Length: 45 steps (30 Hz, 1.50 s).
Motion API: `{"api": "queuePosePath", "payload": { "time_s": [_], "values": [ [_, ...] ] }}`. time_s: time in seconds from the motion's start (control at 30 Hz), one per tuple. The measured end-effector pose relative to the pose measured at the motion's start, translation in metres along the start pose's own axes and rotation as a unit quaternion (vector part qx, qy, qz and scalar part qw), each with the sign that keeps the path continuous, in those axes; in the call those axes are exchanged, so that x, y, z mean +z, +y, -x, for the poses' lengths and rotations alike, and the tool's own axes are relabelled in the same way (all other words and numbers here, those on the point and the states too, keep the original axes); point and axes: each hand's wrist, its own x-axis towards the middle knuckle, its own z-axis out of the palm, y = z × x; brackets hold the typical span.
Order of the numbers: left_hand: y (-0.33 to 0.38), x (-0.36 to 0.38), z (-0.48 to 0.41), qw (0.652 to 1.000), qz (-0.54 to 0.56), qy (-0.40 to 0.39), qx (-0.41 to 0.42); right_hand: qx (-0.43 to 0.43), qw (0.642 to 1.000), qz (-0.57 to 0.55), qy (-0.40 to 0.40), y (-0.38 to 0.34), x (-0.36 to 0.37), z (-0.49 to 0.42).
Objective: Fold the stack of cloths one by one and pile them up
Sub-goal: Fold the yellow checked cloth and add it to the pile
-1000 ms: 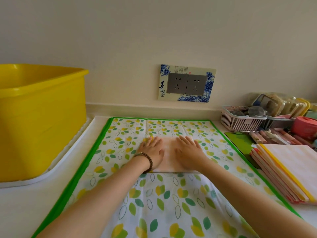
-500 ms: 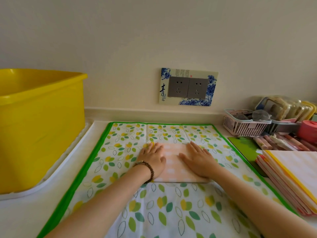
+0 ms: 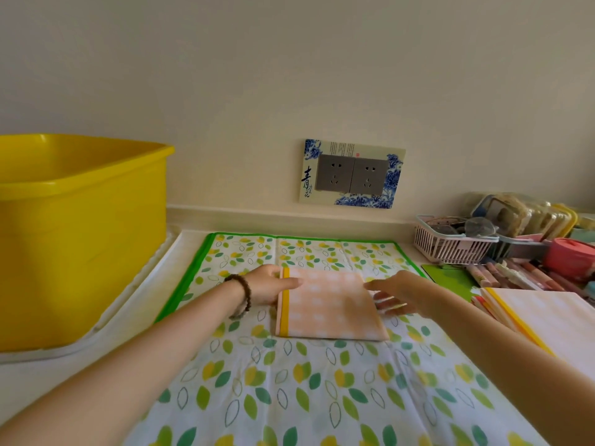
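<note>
Because the head view, the only one here, shows the folded cloth [image 3: 331,307] held only at its two side edges, the likeliest trouble is the layers sliding apart on the lift. One side could rise ahead of the other and let the fold sag open. The cloth lies flat near the middle of the leaf-print mat [image 3: 289,397], between the two hands. The left hand [image 3: 262,286] has its thumb laid over the yellow band [image 3: 284,304], and its other fingers are out of sight, apparently tucked under that edge in a pinch. The right hand [image 3: 402,294] is at the opposite edge with its fingers [image 3: 388,305] stretched and parted and its thumb above the far corner. It is blurred, so I cannot tell whether it grips yet. A drag rather than a lift could also rumple the mat. The cloth looks close to square, perhaps a little wider from left to right, though the slanted view makes that uncertain. Its band runs from the person towards the wall and sits on the left, the side of the yellow tub [image 3: 80,246]. The plain edge faces the stack [image 3: 547,313] of cloths on the right.
</note>
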Motion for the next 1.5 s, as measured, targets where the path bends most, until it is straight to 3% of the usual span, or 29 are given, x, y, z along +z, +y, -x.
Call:
{"api": "queuePosePath", "payload": {
  "time_s": [0.2,0.33,0.5,0.73,1.0,1.17,1.5],
  "values": [
    [0.006,0.017,0.009,0.999,-0.032,0.038,0.011,0.038,0.993,-0.095,-0.06,-0.007,0.005,0.015],
    [0.013,0.027,0.016,0.999,-0.002,0.036,0.012,0.018,0.985,-0.151,-0.083,-0.003,0.004,0.026],
    [0.035,0.051,0.026,0.989,0.147,-0.011,-0.008,-0.069,0.984,-0.161,-0.038,0.002,-0.024,0.055],
    [0.098,0.116,0.036,0.953,0.288,-0.095,0.003,-0.153,0.975,-0.163,-0.008,0.021,-0.131,0.108],
    [0.16,0.192,0.035,0.925,0.342,-0.16,0.04,-0.088,0.981,-0.164,0.062,0.068,-0.228,0.117],
    [0.173,0.236,0.031,0.933,0.316,-0.17,0.011,0.011,0.981,-0.135,0.138,0.101,-0.254,0.109],
    [0.168,0.268,0.027,0.949,0.268,-0.164,-0.023,0.099,0.978,-0.087,0.163,0.136,-0.265,0.094]
  ]
}}
